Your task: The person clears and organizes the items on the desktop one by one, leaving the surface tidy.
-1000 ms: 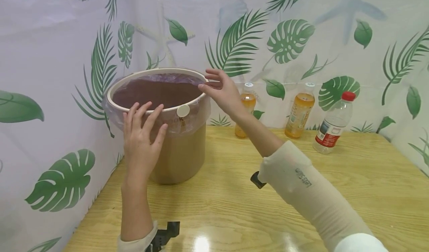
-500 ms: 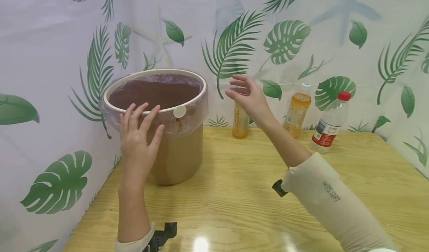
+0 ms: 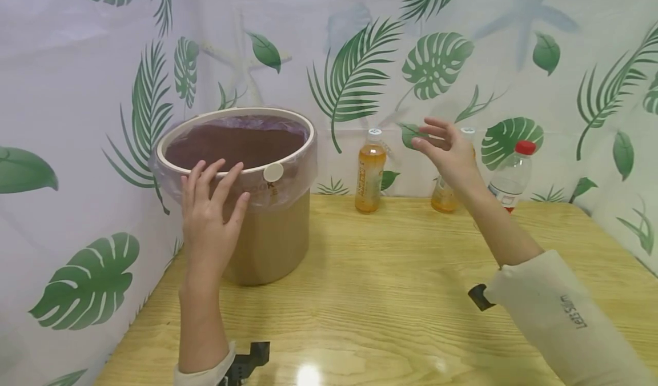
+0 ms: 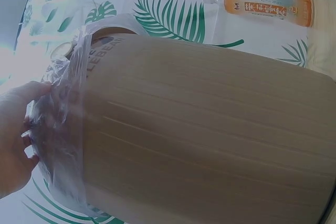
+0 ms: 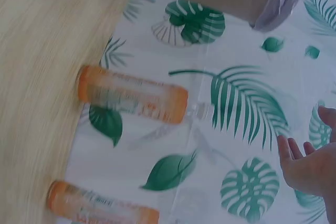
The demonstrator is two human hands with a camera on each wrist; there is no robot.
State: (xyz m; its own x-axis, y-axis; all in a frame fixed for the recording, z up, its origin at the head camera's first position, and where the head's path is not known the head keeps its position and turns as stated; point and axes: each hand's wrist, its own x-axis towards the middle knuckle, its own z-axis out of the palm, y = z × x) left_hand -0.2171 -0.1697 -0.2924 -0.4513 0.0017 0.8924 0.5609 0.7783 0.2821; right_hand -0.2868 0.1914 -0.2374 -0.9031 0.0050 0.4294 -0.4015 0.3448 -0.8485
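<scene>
A brown trash can (image 3: 277, 237) with a cream rim stands at the left of the table, lined with a thin clear-purple trash bag (image 3: 293, 189) folded over its rim. My left hand (image 3: 209, 217) rests its spread fingers on the front of the rim, over the bag; the left wrist view shows the fingertips at the bag's edge. My right hand (image 3: 452, 160) is in the air to the right, fingers loosely bent, holding nothing. It overlaps an orange drink bottle (image 3: 443, 197) behind it. Another orange drink bottle (image 3: 370, 172) stands between that hand and the can.
A clear bottle with a red cap (image 3: 514, 175) stands at the right, partly hidden by my right forearm. Behind the wooden table (image 3: 360, 294) hangs a white cloth backdrop (image 3: 288, 9) with green leaves, which also runs along the left side.
My right hand has left the can's rim and moved right, past the first orange bottle, toward the second. The left hand stays at the rim.
</scene>
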